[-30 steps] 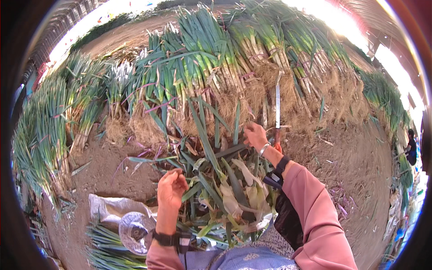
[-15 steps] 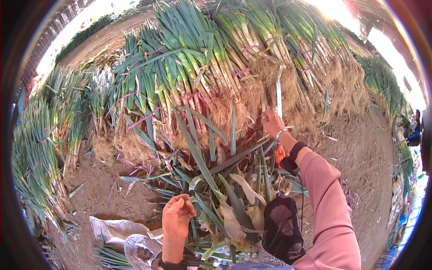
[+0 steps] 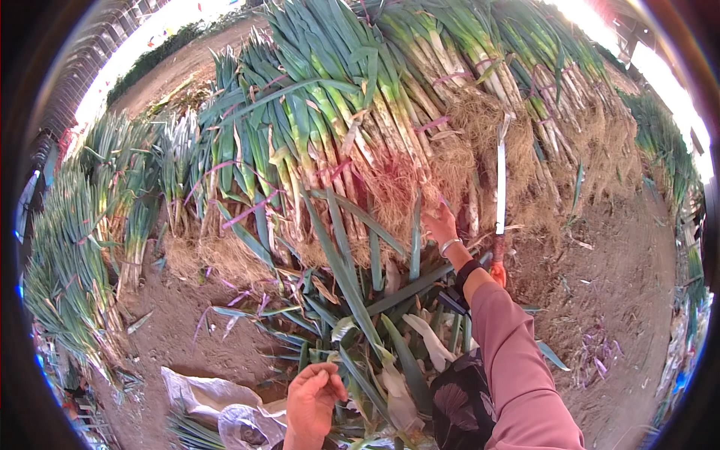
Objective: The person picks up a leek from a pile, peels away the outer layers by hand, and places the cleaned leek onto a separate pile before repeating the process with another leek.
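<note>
My right hand [image 3: 440, 224] reaches forward to the hanging roots [image 3: 400, 180] of a tied bundle of large green onions [image 3: 330, 112]. Its fingers are bent in and partly lost among the roots, so what they hold is unclear. To its right a knife with a long pale blade [image 3: 501, 184] stands upright, its handle down near something orange [image 3: 498, 275]. Close to my body, my left hand [image 3: 313, 401] is raised with thumb and fingers curled together; nothing shows in them. Loose green leaves and pale peeled skins [image 3: 429, 337] lie in a heap between the hands.
More tied green onion bundles [image 3: 71, 262] line the left, and others [image 3: 555, 97] lean at the back right. A white sack [image 3: 199, 390] lies at the lower left. Purple tie scraps [image 3: 600, 366] are strewn on the bare soil [image 3: 622, 300].
My right hand has moved left and forward, away from the knife's handle to the bundle's roots. The view has shifted a little; my left hand stays curled near my body.
</note>
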`<state>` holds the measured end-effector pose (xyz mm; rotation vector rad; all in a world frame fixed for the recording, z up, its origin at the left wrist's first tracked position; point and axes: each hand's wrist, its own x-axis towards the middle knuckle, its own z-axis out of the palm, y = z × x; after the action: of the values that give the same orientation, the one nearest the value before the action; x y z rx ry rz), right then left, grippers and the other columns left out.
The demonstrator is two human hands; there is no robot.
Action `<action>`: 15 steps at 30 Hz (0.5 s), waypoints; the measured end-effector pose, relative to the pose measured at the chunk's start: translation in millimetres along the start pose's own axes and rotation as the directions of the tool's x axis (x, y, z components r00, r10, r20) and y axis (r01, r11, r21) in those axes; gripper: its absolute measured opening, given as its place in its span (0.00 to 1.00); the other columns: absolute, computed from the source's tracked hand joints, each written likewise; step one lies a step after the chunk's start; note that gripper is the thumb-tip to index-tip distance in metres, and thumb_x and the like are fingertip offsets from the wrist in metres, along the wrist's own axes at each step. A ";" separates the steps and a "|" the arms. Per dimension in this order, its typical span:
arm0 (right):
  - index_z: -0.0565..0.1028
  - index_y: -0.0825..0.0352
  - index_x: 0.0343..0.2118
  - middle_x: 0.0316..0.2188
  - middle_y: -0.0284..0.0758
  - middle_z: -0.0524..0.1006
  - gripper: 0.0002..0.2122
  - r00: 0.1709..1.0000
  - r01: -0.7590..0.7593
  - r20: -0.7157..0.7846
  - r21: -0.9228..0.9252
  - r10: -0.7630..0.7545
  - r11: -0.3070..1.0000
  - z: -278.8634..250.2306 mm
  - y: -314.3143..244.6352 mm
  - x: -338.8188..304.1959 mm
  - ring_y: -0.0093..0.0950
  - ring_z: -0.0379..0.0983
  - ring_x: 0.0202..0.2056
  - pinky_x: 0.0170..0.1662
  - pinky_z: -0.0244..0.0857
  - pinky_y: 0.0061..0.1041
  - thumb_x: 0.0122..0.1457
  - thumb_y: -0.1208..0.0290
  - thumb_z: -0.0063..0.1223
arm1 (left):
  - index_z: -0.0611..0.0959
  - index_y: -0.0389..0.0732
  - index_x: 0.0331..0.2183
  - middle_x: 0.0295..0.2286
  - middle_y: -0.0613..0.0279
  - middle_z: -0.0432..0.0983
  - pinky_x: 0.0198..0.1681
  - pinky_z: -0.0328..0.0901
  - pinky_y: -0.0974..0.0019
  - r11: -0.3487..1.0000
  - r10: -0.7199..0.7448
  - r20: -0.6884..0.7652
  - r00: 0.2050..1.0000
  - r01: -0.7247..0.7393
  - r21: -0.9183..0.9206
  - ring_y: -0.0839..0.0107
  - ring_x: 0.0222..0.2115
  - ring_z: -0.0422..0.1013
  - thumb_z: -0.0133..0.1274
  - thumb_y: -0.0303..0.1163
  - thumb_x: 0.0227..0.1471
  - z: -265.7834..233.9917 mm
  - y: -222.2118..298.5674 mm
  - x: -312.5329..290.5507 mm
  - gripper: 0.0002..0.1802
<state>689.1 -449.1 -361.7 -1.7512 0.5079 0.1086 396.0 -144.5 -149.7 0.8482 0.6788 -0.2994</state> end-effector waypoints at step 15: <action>0.71 0.66 0.28 0.18 0.28 0.68 0.06 0.993 -0.115 0.019 0.377 0.116 0.919 13.7 -22.2 16.0 0.22 0.63 0.17 0.18 0.54 0.24 0.50 0.71 0.54 | 0.77 0.32 0.35 0.23 0.55 0.74 0.28 0.66 0.58 1.000 0.010 -0.020 1.000 -0.010 -0.008 0.62 0.21 0.70 0.48 0.27 0.50 -7.0 12.2 4.9 0.10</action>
<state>714.9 -437.1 -350.4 -1.3434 0.5925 0.0842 402.7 -131.3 -149.0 0.8474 0.6939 -0.2796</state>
